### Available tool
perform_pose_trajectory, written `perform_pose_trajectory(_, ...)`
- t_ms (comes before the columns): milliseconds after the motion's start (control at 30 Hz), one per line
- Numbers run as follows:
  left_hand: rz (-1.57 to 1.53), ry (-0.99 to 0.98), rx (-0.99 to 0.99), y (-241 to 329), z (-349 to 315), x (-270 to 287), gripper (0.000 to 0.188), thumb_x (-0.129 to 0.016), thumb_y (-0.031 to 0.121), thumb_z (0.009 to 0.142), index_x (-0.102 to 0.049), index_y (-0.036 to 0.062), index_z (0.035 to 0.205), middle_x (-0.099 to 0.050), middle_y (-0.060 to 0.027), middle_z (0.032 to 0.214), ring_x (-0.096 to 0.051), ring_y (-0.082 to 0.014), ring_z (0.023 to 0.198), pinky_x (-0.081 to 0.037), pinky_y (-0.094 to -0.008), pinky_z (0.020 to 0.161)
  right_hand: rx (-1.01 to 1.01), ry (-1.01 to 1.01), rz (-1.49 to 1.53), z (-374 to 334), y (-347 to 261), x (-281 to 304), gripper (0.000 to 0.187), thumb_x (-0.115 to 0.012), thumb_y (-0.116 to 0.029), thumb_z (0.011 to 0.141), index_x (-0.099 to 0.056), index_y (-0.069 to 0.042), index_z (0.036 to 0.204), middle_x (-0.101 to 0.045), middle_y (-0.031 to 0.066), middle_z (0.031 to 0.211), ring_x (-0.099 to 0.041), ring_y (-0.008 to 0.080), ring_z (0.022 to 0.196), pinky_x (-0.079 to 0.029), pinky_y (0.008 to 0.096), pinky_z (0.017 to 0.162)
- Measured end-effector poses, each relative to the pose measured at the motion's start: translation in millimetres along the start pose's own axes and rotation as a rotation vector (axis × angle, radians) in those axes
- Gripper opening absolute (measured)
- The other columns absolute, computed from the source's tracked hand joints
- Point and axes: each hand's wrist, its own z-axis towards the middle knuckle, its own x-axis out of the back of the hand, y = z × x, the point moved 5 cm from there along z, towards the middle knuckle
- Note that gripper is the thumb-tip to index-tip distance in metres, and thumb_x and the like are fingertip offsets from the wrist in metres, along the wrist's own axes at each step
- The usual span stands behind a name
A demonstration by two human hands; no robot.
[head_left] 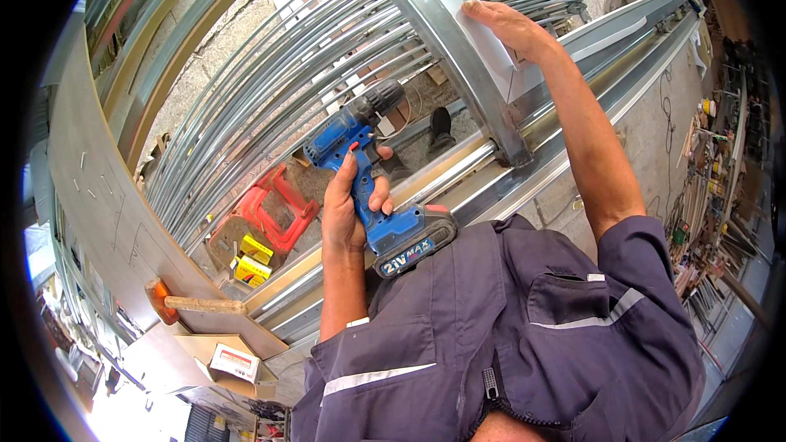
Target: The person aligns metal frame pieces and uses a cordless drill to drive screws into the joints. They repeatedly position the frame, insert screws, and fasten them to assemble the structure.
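Observation:
My left hand (348, 196) is wrapped around the grip of a blue and black cordless drill (332, 139). The drill's black chuck (383, 98) points up and away to the right, and its battery pack (413, 237) sits close to my overalls. Farther off, my right hand (512, 29) grips the edge of a pale sheet-metal profile (475, 29), with the fingers partly hidden behind it. That profile lies along a shiny metal frame bar (434, 37), whose lower end meets a long rail. No bit can be made out clearly in the chuck.
Many thin metal rods (270, 98) lie beyond the frame. A red plastic piece (282, 209) and yellow boxes (252, 262) are below, left of the drill. An orange-headed hammer (196, 303) lies on a board near an open cardboard box (233, 364). Long rails (606, 74) run to the right.

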Motion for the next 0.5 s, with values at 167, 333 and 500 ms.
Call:
perform_pose_trajectory(167,0.011,0.043,0.016,7,1,-2,0.046,-0.044,0.031,0.107,-0.042,-0.0033,0.137,-0.061,-0.0187,0.118,-0.047,-0.0118,0.054,-0.05,-0.0295,0.049,-0.019,-0.072,0.005,-3,-4,-1,0.068,-0.046,-0.06,0.099,-0.055,-0.003,0.135,-0.064,0.0122,0.121,-0.063,0.0201,0.104,-0.053,0.0365,0.087)
perform_pose_trajectory(333,0.067,0.035,0.031,13,0,-7,0.04,-0.046,0.027,0.106,-0.043,-0.0004,0.135,-0.061,-0.017,0.118,-0.046,-0.011,0.052,-0.047,-0.0281,0.046,0.015,-0.074,-0.005,1,-1,-1,0.068,-0.045,-0.059,0.1,-0.052,-0.003,0.139,-0.06,0.0146,0.13,-0.06,0.0232,0.114,-0.049,0.038,0.097)
perform_pose_trajectory(500,0.07,0.05,0.046,13,3,-3,0.038,-0.048,0.028,0.106,-0.044,0.0002,0.131,-0.06,-0.0126,0.108,-0.045,-0.0099,0.051,-0.045,-0.0271,0.045,0.06,-0.097,0.023,9,10,0,0.069,-0.044,-0.058,0.101,-0.05,-0.003,0.142,-0.057,0.0171,0.136,-0.057,0.0255,0.12,-0.046,0.0381,0.102)
